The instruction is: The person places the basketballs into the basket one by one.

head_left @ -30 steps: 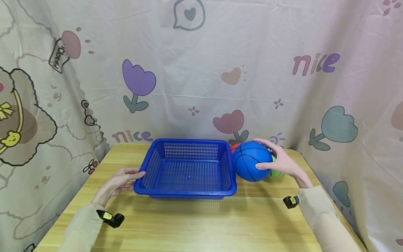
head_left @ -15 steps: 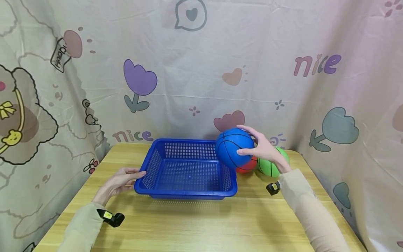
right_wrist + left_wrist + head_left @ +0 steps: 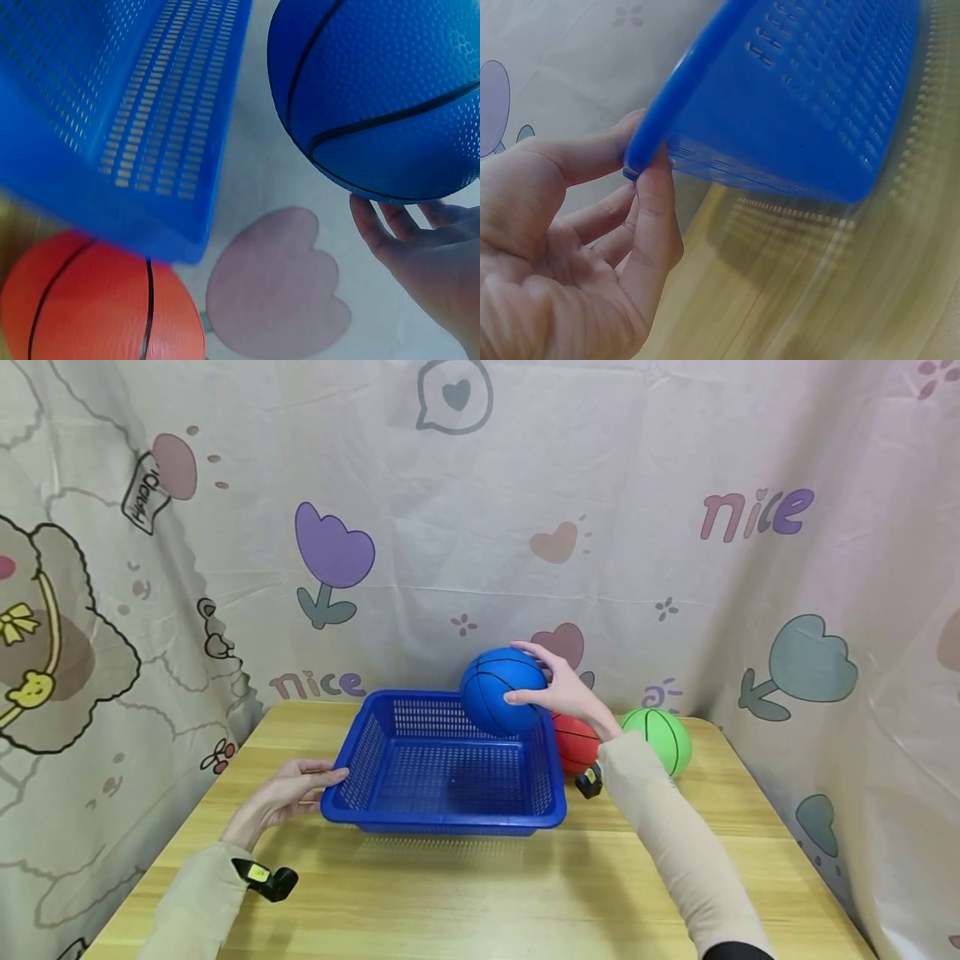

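My left hand [image 3: 288,793] pinches the left rim of a blue plastic basket [image 3: 442,820] between thumb and fingers; the left wrist view shows the thumb on one side of the rim [image 3: 676,90] and fingers on the other. A blue basketball [image 3: 497,693] is in my right hand [image 3: 562,685], gripped from its right side with thumb and fingers spread over it. It hangs over the back right part of the basket, and in the right wrist view the ball [image 3: 375,97] is apart from the basket wall. Part of the right palm is hidden.
A red basketball [image 3: 573,743] lies against the basket's right side, partly behind my right wrist. Right of it sits a green basketball [image 3: 663,735], partly covered by the sleeve. The wooden table [image 3: 450,902] meets a patterned cloth [image 3: 450,568] at the back.
My right hand has lifted the blue basketball off the table's right side and carried it up and left over the basket, uncovering the red and green balls. The left hand stays at the rim.
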A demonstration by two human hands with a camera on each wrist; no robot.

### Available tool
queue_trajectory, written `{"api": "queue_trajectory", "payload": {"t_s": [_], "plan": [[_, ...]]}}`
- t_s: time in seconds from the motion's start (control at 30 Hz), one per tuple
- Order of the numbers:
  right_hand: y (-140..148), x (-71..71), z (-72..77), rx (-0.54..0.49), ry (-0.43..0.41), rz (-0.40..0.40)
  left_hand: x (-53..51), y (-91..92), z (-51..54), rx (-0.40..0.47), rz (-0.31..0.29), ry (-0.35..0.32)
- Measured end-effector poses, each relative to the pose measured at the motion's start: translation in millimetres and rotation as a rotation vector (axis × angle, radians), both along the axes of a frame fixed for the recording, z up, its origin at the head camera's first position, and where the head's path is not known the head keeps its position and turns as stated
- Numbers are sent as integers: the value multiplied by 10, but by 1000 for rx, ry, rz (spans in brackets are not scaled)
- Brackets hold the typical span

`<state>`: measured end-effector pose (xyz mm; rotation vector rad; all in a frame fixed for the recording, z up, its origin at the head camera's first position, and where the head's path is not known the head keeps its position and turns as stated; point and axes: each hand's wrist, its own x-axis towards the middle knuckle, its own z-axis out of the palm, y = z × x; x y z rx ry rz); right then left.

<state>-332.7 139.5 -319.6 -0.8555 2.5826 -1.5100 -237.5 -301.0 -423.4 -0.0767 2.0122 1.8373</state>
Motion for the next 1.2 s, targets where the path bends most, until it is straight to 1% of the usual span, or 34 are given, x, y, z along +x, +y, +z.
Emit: {"api": "queue_trajectory", "payload": {"t_s": [0.2,0.3,0.4,0.57,0.73,0.83,1.07,1.2], "plan": [[-267,-140,-108,13,25,-8,12,12,-16,-3,-7,6],[-372,-188,-167,-3,10,-12,9,12,-23,-6,-6,5],[-481,-220,-214,-39,-24,-19,3,6,-28,-5,-3,4],[-678,-261,-301,-112,-101,-15,3,-9,-31,1,-16,6],[-891,-295,-416,-144,-136,-13,12,-25,-23,7,-13,1],[-997,-308,-494,-161,-158,-18,15,-21,-18,3,0,-3],[-1100,-363,-712,-162,-238,-44,-2,10,-12,-12,2,4],[-1135,-390,-780,-183,-278,-49,-8,1,-1,-17,11,2]]}}
